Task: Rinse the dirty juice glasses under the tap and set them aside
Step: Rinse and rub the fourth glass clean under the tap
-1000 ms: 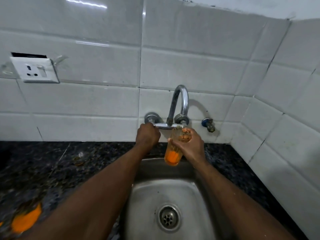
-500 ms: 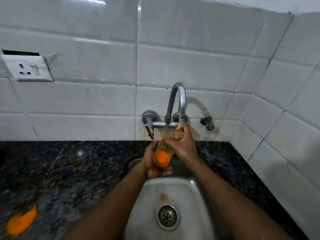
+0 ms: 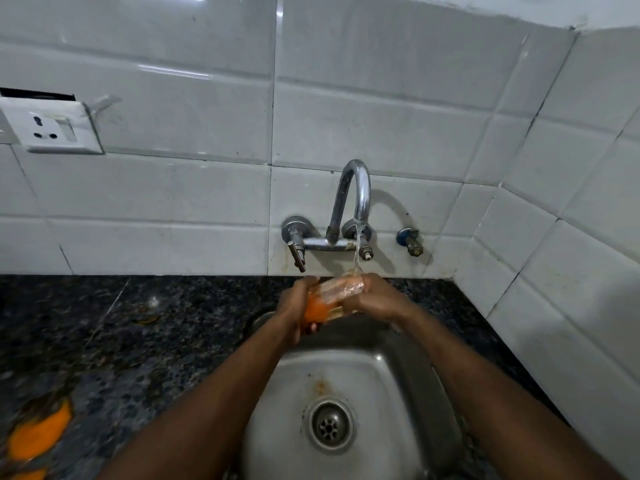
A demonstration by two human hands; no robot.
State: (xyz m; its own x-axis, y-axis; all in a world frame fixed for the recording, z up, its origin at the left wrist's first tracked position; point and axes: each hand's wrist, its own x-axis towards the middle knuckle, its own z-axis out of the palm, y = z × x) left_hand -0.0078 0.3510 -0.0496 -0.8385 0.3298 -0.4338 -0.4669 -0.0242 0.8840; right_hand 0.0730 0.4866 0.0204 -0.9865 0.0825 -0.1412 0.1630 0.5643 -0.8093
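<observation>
Under the tap [image 3: 349,202], left hand [image 3: 292,308] and right hand [image 3: 379,303] clasp the juice glass [image 3: 329,299] between their curled grips.

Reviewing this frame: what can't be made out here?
Head view:
Juice glass: rim and base covered by left hand and right hand; residue inside unclear.
Orange shapes on the counter: blurred, cut off by the lower-left edge; identity unclear.
Sink: near rim cut off by the bottom edge.

The counter [image 3: 104,341] is dark speckled stone, and a steel sink [image 3: 391,372] is set into it right of the middle. At its near left lie blurred orange shapes [image 3: 38,434], too smeared to identify. Farther back, left of the sink, is a small brownish smear [image 3: 149,317].
</observation>
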